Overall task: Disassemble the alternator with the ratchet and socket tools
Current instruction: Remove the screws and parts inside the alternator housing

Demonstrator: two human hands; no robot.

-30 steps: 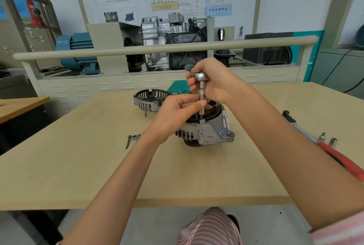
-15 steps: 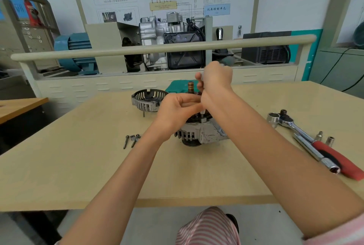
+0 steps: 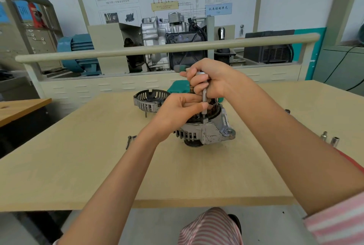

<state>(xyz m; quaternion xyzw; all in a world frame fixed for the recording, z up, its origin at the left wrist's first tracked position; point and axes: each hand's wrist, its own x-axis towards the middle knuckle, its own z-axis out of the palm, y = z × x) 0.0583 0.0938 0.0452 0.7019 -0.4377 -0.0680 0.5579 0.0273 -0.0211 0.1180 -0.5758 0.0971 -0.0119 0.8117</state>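
Beside alternator (image 3: 206, 132), bare table (image 3: 78, 175) leftward.

Both forearms reach forward, bare, meet near centre. Right hand (image 3: 211, 79) higher, fingers curled round top of upright extension bar (image 3: 204, 103). Left hand (image 3: 177, 112) lower, wrist bent, thumb and fingertips pinching the bar's lower part.
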